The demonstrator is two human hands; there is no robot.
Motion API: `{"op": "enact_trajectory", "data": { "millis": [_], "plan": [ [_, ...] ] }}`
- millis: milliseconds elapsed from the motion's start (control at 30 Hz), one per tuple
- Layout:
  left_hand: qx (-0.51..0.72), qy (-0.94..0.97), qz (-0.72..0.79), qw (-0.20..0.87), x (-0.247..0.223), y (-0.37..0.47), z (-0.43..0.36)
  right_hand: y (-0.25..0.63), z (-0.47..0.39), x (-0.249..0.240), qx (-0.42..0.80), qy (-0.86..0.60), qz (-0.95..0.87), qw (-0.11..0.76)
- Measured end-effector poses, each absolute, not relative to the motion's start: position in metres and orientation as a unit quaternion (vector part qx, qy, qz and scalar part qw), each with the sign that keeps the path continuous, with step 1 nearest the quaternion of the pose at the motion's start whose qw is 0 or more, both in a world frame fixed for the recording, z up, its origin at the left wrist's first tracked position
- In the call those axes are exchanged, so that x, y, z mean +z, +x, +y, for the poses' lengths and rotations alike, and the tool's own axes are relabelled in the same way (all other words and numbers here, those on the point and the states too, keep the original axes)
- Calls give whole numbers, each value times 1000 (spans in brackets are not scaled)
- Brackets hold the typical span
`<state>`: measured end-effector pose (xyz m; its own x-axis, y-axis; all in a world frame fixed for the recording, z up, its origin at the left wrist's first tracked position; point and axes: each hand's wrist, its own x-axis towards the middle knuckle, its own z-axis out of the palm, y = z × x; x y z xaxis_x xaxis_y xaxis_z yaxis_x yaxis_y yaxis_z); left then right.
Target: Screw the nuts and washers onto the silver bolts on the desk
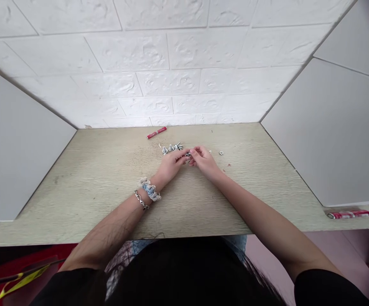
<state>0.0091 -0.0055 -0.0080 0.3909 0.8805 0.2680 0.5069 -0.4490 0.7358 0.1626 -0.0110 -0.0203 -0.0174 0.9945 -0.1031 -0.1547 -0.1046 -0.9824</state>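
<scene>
My left hand [172, 163] and my right hand [204, 162] meet over the middle of the table, fingers pinched. Between their fingertips sits a small shiny metal fastener [187, 154]; the fingers cover most of it, and I cannot tell whether it is a bolt, a nut or both. Just beyond my left hand, several silver bolts [171, 148] with washers or nuts stand or lie close together. To the right of my right hand a single metal nut [221, 153] lies flat on the table.
A red marker-like tube [156, 132] lies near the white brick-patterned wall [184, 80]. Another red tube [349, 214] rests at the table's right front edge. Grey-white panels [346, 136] flank the pale wooden table [184, 212] on both sides. Small crumbs [229, 165] lie right of my hands.
</scene>
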Motion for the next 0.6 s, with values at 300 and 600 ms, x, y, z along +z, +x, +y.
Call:
{"op": "enact_trajectory", "data": {
  "millis": [300, 600],
  "plan": [
    [324, 784, 447, 285, -7, 9, -6, 167, -17, -6, 555, -528, -508, 394],
    [324, 774, 460, 290, -2, 11, -9, 170, -15, -13, 550, -497, -541, 396]
  ]
}}
